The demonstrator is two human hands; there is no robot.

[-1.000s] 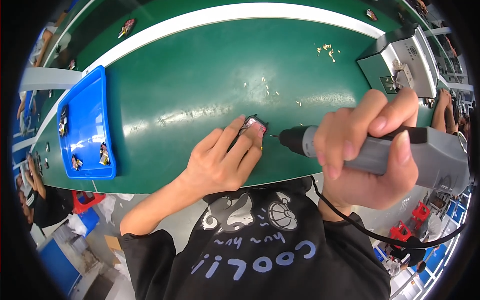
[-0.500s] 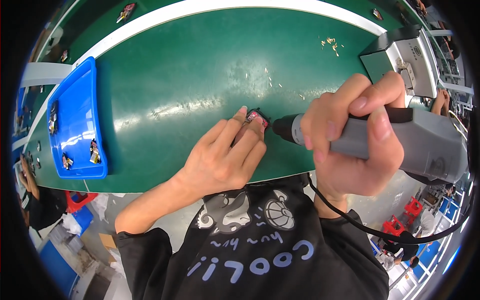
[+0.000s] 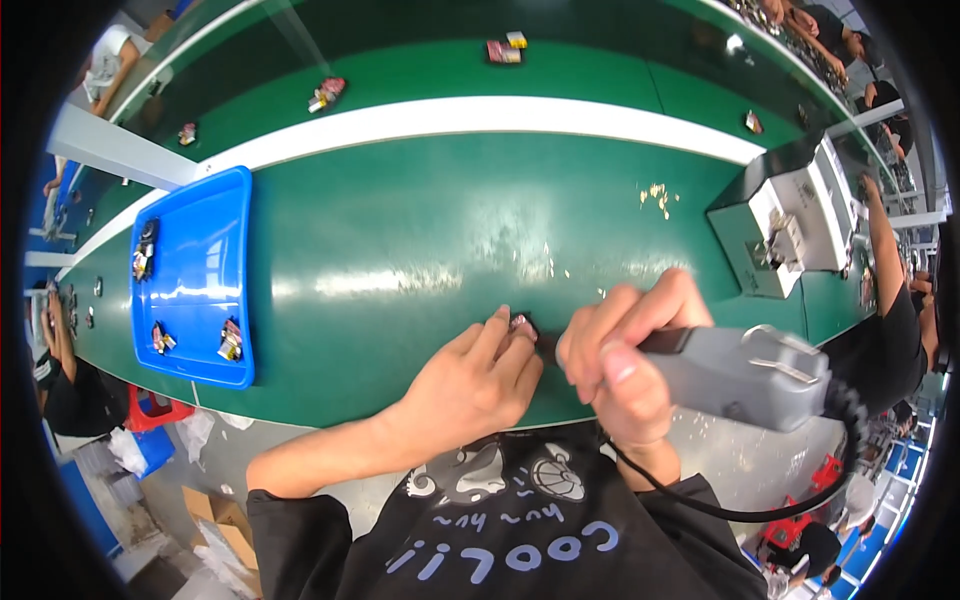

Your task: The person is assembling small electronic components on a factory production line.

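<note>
My left hand (image 3: 470, 378) rests on the green bench with its fingers pressed on a small black-and-pink electronic part (image 3: 523, 325), mostly covered by them. My right hand (image 3: 632, 370) is wrapped round a grey electric screwdriver (image 3: 745, 375), held slanting with its nose pointing left toward that part. The fingers largely hide the nose, so I cannot tell whether the tip touches the part. From the tool's back end a black coiled cable (image 3: 852, 440) loops down and round below my right wrist.
A blue tray (image 3: 195, 290) with several small assemblies lies at left. Small pale bits (image 3: 657, 198) are scattered toward the back right, near a white-and-dark box-shaped device (image 3: 775, 230). Past a white rail (image 3: 480, 115), more assemblies (image 3: 505, 50) lie on a green surface. Other people work at both sides.
The view has tilted up, so the bench sits lower and more shows beyond the rail. My right hand and the screwdriver have come closer to my left hand, which still holds the part.
</note>
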